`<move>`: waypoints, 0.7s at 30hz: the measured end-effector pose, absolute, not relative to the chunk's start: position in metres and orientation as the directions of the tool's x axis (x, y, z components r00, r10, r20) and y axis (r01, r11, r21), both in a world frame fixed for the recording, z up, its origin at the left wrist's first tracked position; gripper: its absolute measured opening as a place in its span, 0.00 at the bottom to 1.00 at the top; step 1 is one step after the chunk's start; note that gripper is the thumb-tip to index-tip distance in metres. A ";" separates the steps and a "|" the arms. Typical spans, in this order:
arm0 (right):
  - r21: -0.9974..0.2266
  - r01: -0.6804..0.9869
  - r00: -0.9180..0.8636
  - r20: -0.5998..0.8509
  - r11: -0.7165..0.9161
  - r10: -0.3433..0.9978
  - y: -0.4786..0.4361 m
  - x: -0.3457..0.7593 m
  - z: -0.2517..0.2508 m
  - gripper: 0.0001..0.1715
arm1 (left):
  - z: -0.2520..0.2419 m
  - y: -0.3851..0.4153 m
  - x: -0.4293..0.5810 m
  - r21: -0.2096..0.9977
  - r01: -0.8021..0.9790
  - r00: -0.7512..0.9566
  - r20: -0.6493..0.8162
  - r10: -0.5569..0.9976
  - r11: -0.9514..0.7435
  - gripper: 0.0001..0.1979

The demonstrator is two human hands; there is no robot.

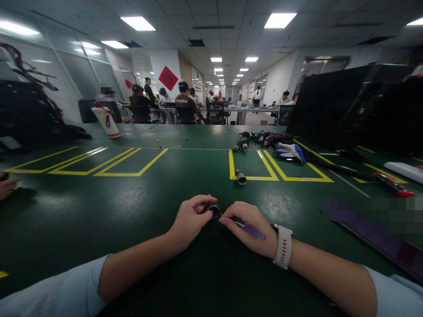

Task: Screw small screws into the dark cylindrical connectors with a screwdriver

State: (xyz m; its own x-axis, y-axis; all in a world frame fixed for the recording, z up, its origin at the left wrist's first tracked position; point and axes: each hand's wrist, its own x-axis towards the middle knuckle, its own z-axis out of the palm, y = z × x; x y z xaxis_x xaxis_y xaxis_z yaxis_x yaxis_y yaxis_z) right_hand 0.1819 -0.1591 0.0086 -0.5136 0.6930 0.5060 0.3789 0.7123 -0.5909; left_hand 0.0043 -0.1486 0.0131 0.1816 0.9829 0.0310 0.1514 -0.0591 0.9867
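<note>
- Head view: left hand (pixel 189 221) grips a dark metal fitting (pixel 213 210) between thumb and fingers.
- Right hand (pixel 244 222) pinches a purple-handled screwdriver (pixel 254 230), its shaft near the fitting.
- Second fitting (pixel 241 178) lies beyond the right hand.

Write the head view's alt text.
Left hand holds a dark cup-shaped part; right hand holds a slim purple-handled tool beside it, above a green table. A similar part lies beyond, by yellow tape.
</note>
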 end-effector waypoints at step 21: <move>-0.995 0.094 -0.571 -0.017 0.045 0.821 -0.153 0.188 0.013 0.26 | 0.008 -0.144 0.006 0.989 0.143 0.159 -0.046 0.986 0.023 0.14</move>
State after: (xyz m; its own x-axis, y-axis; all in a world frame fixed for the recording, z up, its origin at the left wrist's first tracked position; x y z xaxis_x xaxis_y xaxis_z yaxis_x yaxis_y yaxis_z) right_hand 0.1875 -0.1532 0.0133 -0.5713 0.8206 -0.0167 0.0937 0.0450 -0.9946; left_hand 0.0056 -0.1437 0.0084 0.1585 0.9863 -0.0461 0.1432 0.0232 0.9894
